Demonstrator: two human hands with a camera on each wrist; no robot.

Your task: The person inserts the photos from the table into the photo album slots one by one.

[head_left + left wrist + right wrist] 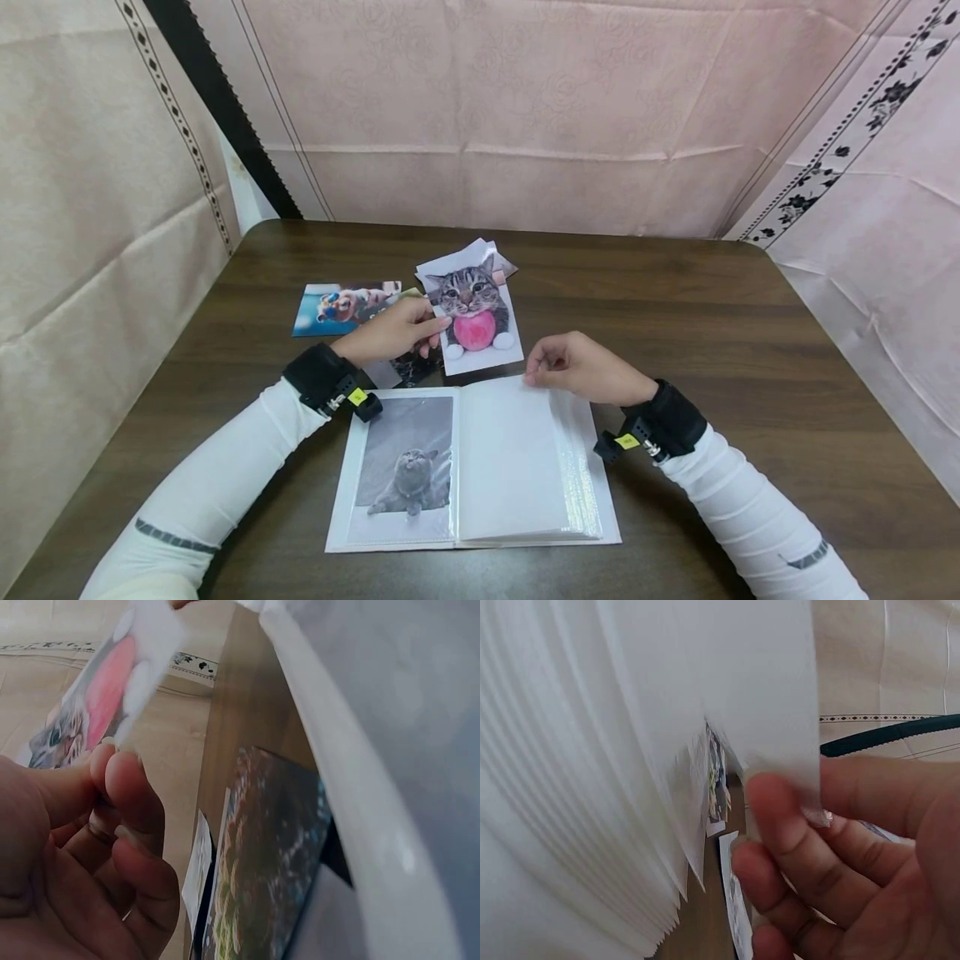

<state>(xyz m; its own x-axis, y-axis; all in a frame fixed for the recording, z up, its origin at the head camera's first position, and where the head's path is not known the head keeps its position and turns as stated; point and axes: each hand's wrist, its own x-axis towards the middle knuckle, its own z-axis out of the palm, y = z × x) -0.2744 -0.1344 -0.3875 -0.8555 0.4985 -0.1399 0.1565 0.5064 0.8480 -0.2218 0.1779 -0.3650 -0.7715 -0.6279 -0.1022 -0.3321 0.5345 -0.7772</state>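
Observation:
My left hand pinches the left edge of a cat photo that shows a tabby with a pink ball; the left wrist view has this photo tilted up from the thumb and fingers. Below lies an open photo album, with a grey cat picture in its left page. At the album's top right, my right hand pinches the upper edge of a white page. In the right wrist view that page is between thumb and fingers, lifted apart from the stacked sleeves.
A blue-edged animal photo lies left of the left hand. A dark photo is partly under that hand. More photos sit behind the cat photo. The brown table reaches to cloth-covered walls.

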